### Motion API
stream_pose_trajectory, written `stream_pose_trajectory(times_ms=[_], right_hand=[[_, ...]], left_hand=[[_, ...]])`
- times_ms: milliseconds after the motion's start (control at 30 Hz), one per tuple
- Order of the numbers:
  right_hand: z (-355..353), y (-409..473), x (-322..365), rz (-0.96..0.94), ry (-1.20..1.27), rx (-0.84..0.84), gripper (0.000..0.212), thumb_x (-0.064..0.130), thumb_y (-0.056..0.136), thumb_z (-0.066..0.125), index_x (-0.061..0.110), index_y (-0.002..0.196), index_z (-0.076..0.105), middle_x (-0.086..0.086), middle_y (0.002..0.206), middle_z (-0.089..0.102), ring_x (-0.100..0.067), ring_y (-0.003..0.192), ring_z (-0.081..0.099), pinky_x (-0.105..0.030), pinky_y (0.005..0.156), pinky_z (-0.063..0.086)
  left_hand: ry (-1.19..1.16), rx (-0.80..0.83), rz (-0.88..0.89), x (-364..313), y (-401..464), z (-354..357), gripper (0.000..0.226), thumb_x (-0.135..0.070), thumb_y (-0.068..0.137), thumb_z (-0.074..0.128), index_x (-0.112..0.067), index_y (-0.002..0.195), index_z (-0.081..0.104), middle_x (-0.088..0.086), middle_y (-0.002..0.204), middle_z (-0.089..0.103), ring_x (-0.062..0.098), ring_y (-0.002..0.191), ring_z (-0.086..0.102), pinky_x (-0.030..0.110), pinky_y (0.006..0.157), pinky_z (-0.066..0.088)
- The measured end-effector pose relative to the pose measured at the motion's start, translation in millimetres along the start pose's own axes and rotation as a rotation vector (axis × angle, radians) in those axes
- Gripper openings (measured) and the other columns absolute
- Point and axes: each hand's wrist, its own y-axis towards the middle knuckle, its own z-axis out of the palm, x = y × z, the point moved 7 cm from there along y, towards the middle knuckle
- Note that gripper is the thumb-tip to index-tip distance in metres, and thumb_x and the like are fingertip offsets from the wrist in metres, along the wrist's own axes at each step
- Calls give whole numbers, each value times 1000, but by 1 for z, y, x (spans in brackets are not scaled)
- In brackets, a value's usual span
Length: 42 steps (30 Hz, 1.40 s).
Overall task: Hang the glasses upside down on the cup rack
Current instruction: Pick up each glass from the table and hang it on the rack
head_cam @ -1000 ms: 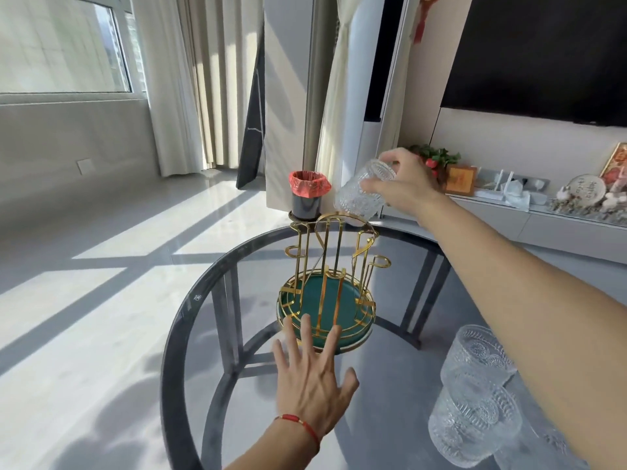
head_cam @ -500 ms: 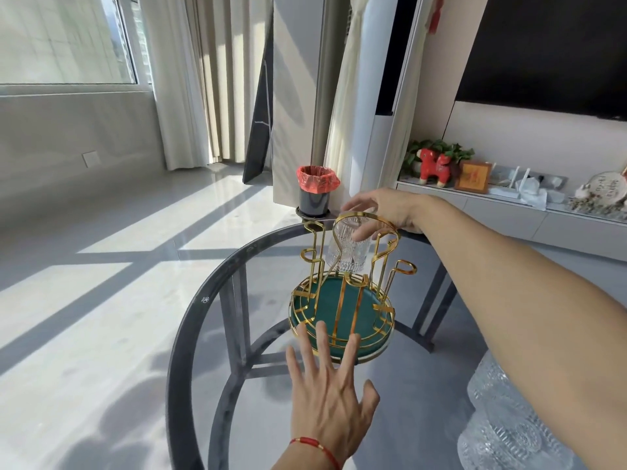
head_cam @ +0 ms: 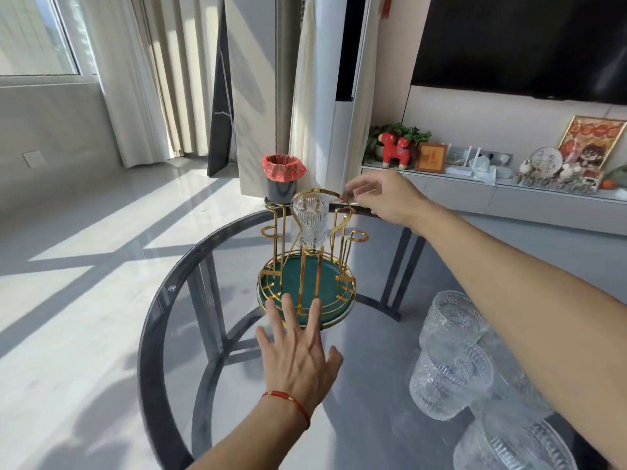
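1 glass (head_cam: 309, 221) hangs upside down on the gold cup rack (head_cam: 307, 262), mid table (head_cam: 176, 286). Right hand (head_cam: 383, 197) w/ fingers apart, just beside rack's top hoop, off the glass. Left hand (head_cam: 298, 357) splayed flat, fingertips at rack's green base. More glasses (head_cam: 451, 354) crowd the table's right edge.

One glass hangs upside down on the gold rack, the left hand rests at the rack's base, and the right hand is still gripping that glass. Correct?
Not quite. In the head view the right hand has let go of the glass and sits beside it, open. The glass hangs inverted on the gold rack, left hand at its base.
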Motion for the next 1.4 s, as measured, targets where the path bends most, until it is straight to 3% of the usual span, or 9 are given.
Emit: stream_pose_trajectory(times_ms=[167, 267, 400, 567, 700, 867, 1200, 1300, 1400], right_hand=[[-33, -107, -13, -50, -140, -66, 29, 7, 96, 61, 19, 115, 79, 3, 109, 78, -13, 107, 70, -25, 98, 51], [-47, -172, -21, -86, -131, -154, 28, 4, 96, 62, 18, 112, 80, 6, 107, 79, -10, 101, 72, -23, 96, 54], [-55, -254, -41, -104, -95, -272, 27, 1, 95, 62, 16, 111, 77, 8, 94, 77, -9, 86, 72, -26, 82, 56], [-74, -339, -84, 40, -108, -428, 8, 33, 83, 53, 32, 88, 61, 5, 64, 70, -16, 52, 65, -31, 61, 52], [-52, -365, -108, 162, -50, -190, 12, 38, 82, 49, 32, 78, 58, 5, 60, 69, -13, 48, 66, -32, 56, 53], [-53, -366, -110, 159, 133, -186, 21, 16, 83, 53, 30, 88, 67, 2, 77, 78, -19, 54, 73, -24, 51, 53], [-47, -363, -90, 56, 370, -168, 22, 10, 88, 58, 26, 94, 71, -10, 84, 77, -29, 59, 73, -35, 50, 53], [-36, -359, -76, -30, 249, -135, 24, 16, 91, 63, 26, 112, 71, 3, 101, 75, -22, 77, 74, -36, 60, 58], [-22, -344, -53, -177, 82, -86, 43, 27, 99, 65, 25, 142, 60, 14, 128, 62, -15, 107, 67, -20, 79, 57]], left_hand=[[-280, -214, 266, -34, -27, -47, 62, -38, 77, 60, -9, 130, 49, 20, 131, 47, 40, 122, 43, 52, 97, 45], [-457, -286, 485, -66, -58, -71, 44, -32, 77, 60, -9, 114, 54, 10, 109, 51, 29, 97, 47, 44, 83, 47], [-626, -221, 657, -109, -102, -83, 38, -33, 83, 65, -13, 113, 54, 2, 108, 52, 25, 97, 55, 41, 79, 50], [-667, -4, 780, -148, -137, -65, 62, -48, 87, 71, -21, 137, 46, 1, 124, 50, 19, 106, 56, 40, 88, 52], [-681, 39, 774, -158, -138, -58, 77, -46, 83, 77, -15, 143, 39, 4, 125, 48, 19, 105, 53, 36, 93, 49], [-665, -5, 687, -163, -137, -52, 83, -52, 81, 74, -23, 147, 33, -1, 134, 48, 19, 121, 52, 40, 93, 53], [-858, -78, 525, -140, -123, -82, 81, -58, 65, 79, -24, 133, 52, -8, 104, 64, 2, 91, 57, 7, 78, 39], [-989, -95, 398, -113, -104, -95, 73, -66, 66, 68, -30, 128, 57, -9, 97, 65, 7, 90, 63, 17, 77, 48], [-1187, -120, 229, -87, -84, -103, 61, -60, 69, 66, -27, 120, 64, 0, 95, 66, 19, 88, 67, 32, 78, 55]])
